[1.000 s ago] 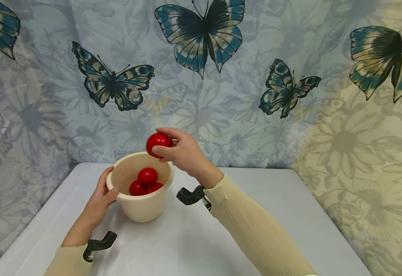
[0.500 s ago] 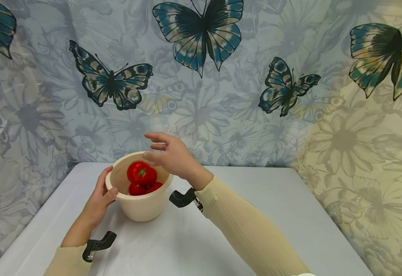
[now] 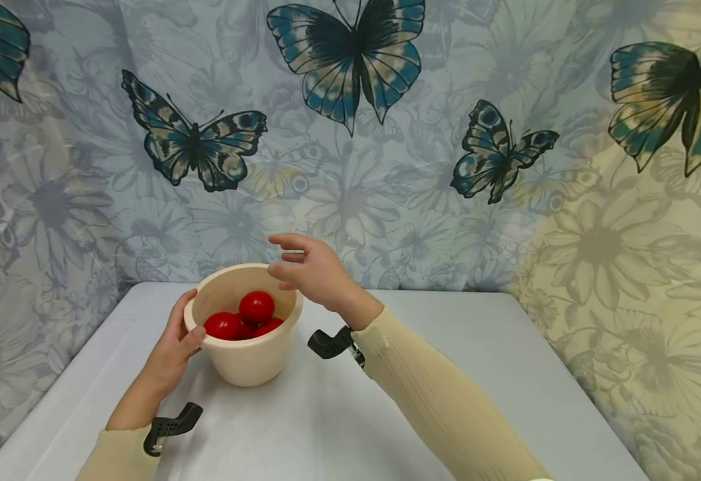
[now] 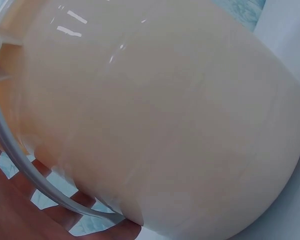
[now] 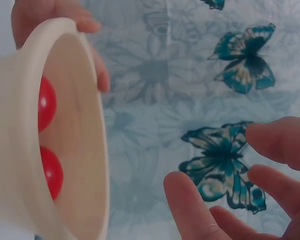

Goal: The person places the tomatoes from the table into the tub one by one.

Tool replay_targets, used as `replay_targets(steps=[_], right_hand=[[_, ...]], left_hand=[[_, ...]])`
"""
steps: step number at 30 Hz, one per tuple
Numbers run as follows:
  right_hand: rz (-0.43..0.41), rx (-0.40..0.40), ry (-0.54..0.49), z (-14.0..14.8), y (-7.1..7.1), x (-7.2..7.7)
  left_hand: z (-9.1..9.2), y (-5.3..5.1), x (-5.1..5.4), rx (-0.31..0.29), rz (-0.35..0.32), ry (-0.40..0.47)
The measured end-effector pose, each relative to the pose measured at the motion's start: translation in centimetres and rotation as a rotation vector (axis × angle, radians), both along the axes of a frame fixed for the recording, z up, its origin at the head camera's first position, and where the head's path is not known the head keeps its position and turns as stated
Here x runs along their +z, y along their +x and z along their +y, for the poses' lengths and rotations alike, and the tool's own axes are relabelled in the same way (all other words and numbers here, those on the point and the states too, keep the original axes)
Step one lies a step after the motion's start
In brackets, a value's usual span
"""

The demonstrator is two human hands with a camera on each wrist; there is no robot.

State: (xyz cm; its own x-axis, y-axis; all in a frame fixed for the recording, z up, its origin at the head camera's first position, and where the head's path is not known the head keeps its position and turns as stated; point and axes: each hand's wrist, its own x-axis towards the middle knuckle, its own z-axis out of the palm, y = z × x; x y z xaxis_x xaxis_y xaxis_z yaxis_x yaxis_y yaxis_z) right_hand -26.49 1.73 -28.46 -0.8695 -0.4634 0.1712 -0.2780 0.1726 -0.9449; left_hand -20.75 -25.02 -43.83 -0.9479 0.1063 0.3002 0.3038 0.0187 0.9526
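Observation:
A cream plastic bucket [image 3: 248, 366] stands on the table, with several red tomatoes [image 3: 256, 308] inside. My left hand [image 3: 166, 357] grips its left rim, thumb on the near side. In the left wrist view the fingers lie by the bucket's grey handle [image 4: 37, 177], and the bucket's outer wall fills most of the picture. Just above the right rim hovers my right hand [image 3: 321, 275], fingers spread and holding nothing. The right wrist view shows two tomatoes [image 5: 51, 172] behind the near rim; the bucket's bottom is hidden.
A white-covered table [image 3: 446, 381] carries the bucket at its back left. Close behind it hangs a patterned cloth with butterflies [image 3: 356, 60], which also runs along both sides. Black camera mounts [image 3: 332, 343] sit on both wrists.
My right hand has let a tomato go into the bucket; it rolled to the left side there. The hand dipped left, then drew back right. My left hand stays on the rim.

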Motion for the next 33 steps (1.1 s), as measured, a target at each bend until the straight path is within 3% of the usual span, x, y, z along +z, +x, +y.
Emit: replay_targets(steps=[8,16,26,33], right_hand=[[-0.045,-0.032,0.013,0.9,-0.3,-0.6],[0.001,-0.080,0.076,1.9,-0.9,-1.5],[0.248,-0.166,0.432,3.1,-1.4,-2.6],[0.289,-0.275,0.638,4.0,-1.7,-3.3]], left_hand=[[0.1,-0.1,-0.1,0.003,-0.007,-0.008],[0.2,0.0,-0.1,-0.007,-0.006,0.009],[0.1,-0.1,-0.3,-0.008,-0.024,0.010],[0.1,-0.1,-0.1,-0.005,-0.019,0.011]])
